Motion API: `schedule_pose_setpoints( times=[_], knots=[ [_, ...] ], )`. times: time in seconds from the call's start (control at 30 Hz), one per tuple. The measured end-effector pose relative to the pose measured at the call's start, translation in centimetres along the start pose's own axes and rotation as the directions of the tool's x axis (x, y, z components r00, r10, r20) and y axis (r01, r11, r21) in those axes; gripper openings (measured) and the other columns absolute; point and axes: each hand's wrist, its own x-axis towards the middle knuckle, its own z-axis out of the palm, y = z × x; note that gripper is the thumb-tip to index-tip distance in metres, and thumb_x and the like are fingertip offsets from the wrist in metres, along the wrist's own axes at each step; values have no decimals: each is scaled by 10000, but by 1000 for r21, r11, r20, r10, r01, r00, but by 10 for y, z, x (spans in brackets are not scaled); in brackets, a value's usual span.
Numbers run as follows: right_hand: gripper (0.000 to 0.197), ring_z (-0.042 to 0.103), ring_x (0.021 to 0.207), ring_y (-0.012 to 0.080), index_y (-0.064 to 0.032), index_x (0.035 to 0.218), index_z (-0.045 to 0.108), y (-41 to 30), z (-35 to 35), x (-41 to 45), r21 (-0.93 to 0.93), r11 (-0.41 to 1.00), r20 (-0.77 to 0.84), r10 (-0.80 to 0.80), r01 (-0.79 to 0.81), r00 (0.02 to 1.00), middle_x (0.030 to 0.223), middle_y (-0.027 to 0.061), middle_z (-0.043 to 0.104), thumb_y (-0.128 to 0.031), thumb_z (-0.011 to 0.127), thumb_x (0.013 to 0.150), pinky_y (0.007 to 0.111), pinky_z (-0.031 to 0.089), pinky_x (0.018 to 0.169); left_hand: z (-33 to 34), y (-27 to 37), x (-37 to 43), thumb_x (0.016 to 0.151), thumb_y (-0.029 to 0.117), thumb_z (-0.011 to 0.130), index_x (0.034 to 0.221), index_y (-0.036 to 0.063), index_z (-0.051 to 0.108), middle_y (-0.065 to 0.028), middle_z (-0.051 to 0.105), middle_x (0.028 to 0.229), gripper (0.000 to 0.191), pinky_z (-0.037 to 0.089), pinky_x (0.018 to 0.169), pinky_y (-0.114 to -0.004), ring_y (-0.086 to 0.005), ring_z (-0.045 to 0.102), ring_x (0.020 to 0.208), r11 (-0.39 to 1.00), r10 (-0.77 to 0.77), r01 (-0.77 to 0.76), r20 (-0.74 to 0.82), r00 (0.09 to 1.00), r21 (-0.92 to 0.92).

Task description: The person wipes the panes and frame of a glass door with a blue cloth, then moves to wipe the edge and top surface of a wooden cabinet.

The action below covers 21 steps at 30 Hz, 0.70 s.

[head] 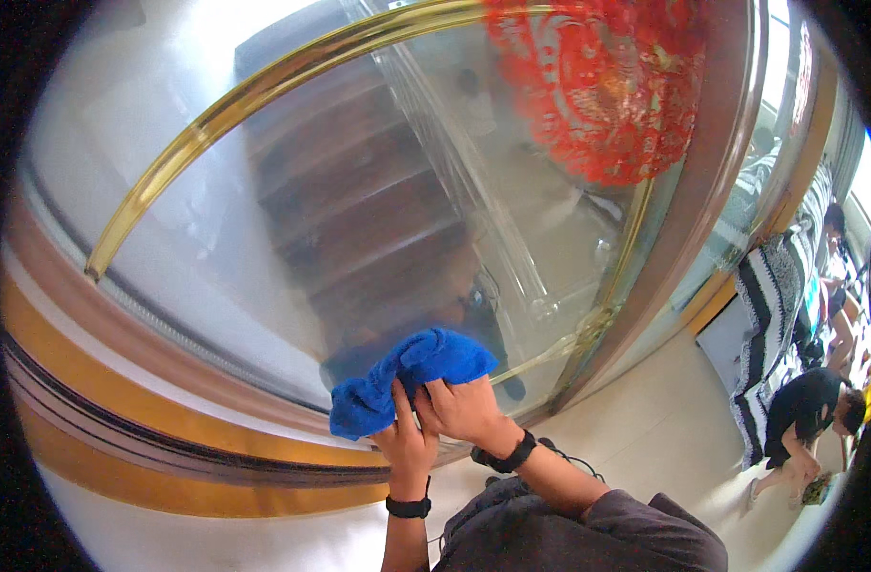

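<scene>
A bunched blue cloth (435, 355) lies between my hands and a large glass door panel (278, 300). My right hand (467, 409) grips the cloth's right part, fingers bent into it. My left hand (409, 442) holds its lower left part, and the two hands touch each other. Whether the cloth presses on the glass cannot be told for sure. Gold decorative trim (192, 139) curves across the panel, and a red paper-cut decoration (607, 93) covers its upper right. Through or in the glass, a brown stepped shape shows.
A brown door frame (643, 286) runs along the panel's right side. Wooden-coloured trim (213, 437) borders the left. On the right, a striped cover (768, 286) drapes over furniture; one person (807, 411) bends forward on a seat, another person (836, 264) is farther back. Pale floor (643, 422) lies below.
</scene>
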Motion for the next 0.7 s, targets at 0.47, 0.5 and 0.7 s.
schedule_pose_setpoints(
  times=[0.47, 0.5, 0.7],
  knots=[
    [519, 545, 893, 351, 7, 1166, 501, 69, -138, 53, -185, 948, -346, 183, -258, 920, 990, 214, 559, -263, 571, 729, 431, 421, 782, 18, 160, 121, 868, 368, 518, 1362, 15, 333, -264, 394, 1316, 634, 227, 1009, -467, -405, 381, 1190, 951, 225, -240, -100, 969, -195],
    [529, 543, 892, 358, 16, 1166, 496, 74, -143, 52, -185, 946, -346, 191, -266, 919, 994, 221, 556, -265, 573, 724, 433, 416, 787, 20, 168, 124, 868, 368, 518, 1362, 15, 333, -264, 394, 1316, 634, 227, 1009, -467, -405, 381, 1190, 950, 230, -244, -92, 969, -194],
    [547, 538, 843, 381, 20, 1169, 489, 102, -152, 37, -240, 932, -362, 173, -271, 916, 995, 228, 548, -270, 584, 716, 452, 424, 740, 40, 187, 130, 795, 207, 628, 1307, 85, 448, -193, 523, 1216, 557, 370, 935, -438, -352, 527, 1072, 947, 302, -315, -164, 939, -56]
  ],
)
